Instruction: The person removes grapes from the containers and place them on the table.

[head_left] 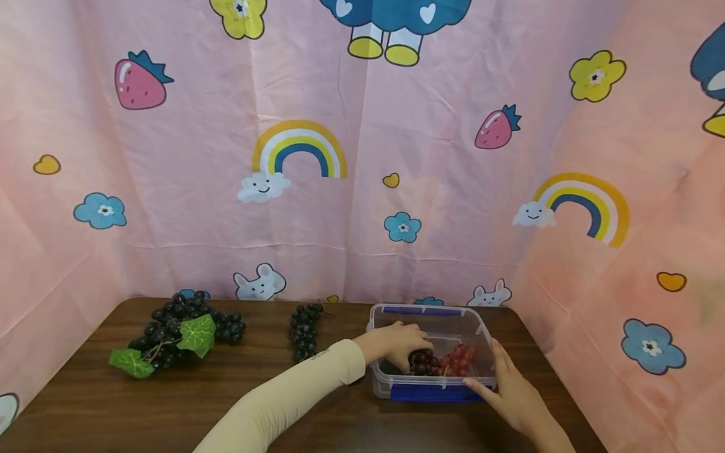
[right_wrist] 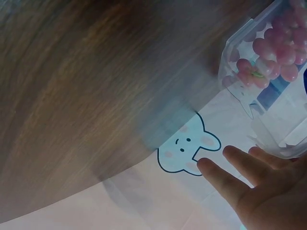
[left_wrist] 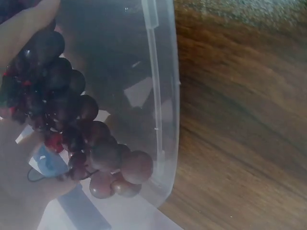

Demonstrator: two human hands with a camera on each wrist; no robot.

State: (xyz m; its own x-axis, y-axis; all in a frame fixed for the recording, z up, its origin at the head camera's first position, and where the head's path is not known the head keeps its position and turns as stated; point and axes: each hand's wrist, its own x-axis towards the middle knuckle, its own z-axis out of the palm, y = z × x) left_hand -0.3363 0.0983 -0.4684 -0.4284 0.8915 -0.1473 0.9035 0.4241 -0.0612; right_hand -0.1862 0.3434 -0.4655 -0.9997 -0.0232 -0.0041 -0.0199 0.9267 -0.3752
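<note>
A clear plastic container (head_left: 430,309) with blue clips stands at the right of the table. My left hand (head_left: 399,345) reaches inside it and grips a bunch of dark red grapes (head_left: 421,363). The left wrist view shows these grapes (left_wrist: 91,132) hanging beside the fingers, near the clear wall (left_wrist: 165,120). A lighter red bunch of grapes (head_left: 457,360) lies in the container to their right. My right hand (head_left: 512,390) touches the container's front right corner, thumb at the front rim and straight fingers along the right side.
Black grapes (head_left: 170,324) with green leaves (head_left: 198,335) lie on the left of the table. A smaller black bunch (head_left: 304,330) sits between them and the container. Pink patterned cloth (head_left: 362,214) surrounds the brown wooden table (head_left: 317,425) at the back and sides.
</note>
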